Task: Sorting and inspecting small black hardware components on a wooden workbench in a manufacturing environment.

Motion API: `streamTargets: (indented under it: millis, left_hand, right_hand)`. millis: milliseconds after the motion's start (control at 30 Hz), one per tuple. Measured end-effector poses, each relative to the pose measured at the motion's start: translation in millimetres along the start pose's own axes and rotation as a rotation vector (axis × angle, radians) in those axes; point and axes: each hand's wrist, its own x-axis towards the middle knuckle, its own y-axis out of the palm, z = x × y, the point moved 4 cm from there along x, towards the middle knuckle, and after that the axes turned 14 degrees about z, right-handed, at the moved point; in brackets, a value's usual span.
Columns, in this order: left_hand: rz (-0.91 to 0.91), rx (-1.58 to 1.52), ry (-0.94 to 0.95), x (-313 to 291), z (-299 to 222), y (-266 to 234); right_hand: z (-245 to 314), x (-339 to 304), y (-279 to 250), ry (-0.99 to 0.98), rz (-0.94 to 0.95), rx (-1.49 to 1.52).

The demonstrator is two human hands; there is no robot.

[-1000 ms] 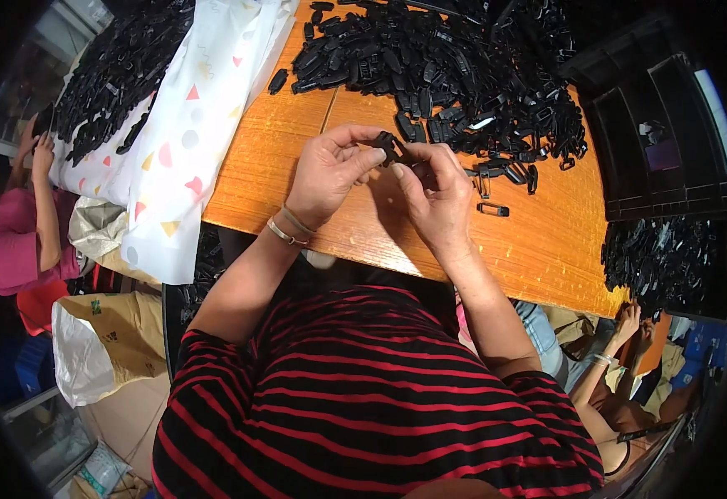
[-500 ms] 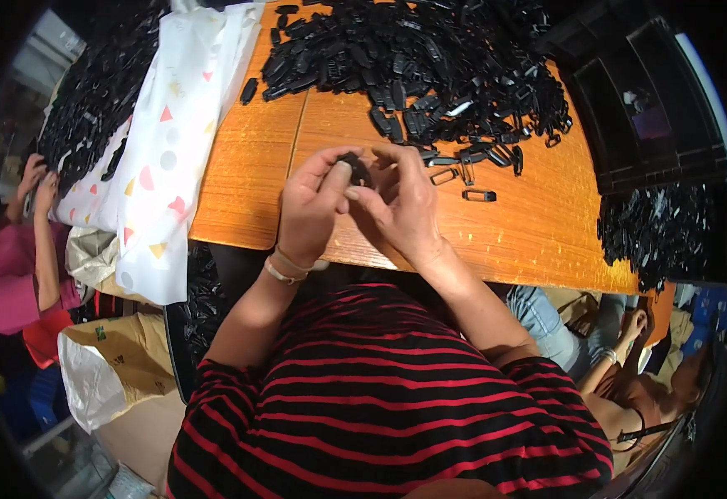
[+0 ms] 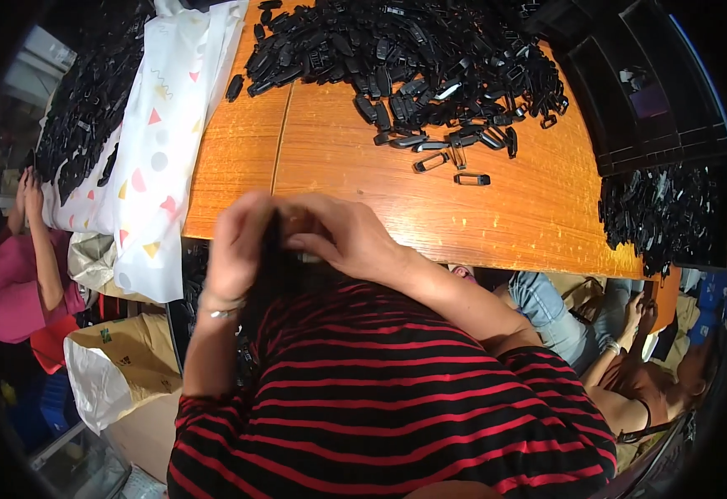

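Both hands are close together at the table's near edge, in front of my striped top. My left hand (image 3: 240, 241) is smeared by motion, its fingers curled inward. My right hand (image 3: 351, 239) is beside it, fingers bent and thumb pointing toward the left hand. Something dark shows between them, too blurred to name. Beyond the hands, a large heap of small black plastic parts (image 3: 380, 54) covers the far part of the wooden table (image 3: 322, 141). Two loose black oblong frames (image 3: 472, 179) lie at the heap's near side.
A white patterned sheet (image 3: 151, 166) hangs over the left side, with more black parts (image 3: 89, 116) beyond it. Black crates (image 3: 646, 91) stand at right above another heap (image 3: 659, 216). A brown paper bag (image 3: 131, 366) stands lower left. Co-workers sit at left (image 3: 27, 274) and right (image 3: 638, 366).
Both my hands have moved left and nearer to my body from over the table. A small black piece seen between their fingers earlier is now a dark blur.
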Motion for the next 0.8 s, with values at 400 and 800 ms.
streamTargets:
  millis: [400,800]
  left_hand:
    - [0.023,0.936,0.150,21.3,-35.1,-19.5]
    - [0.158,1.324,0.289,165.9,-10.5,37.3]
  right_hand:
    - [-34.2,-14.2,-110.3,0.341,-0.149,-0.825]
    - [-23.2,-13.0,-88.8,0.286,0.069,-0.923]
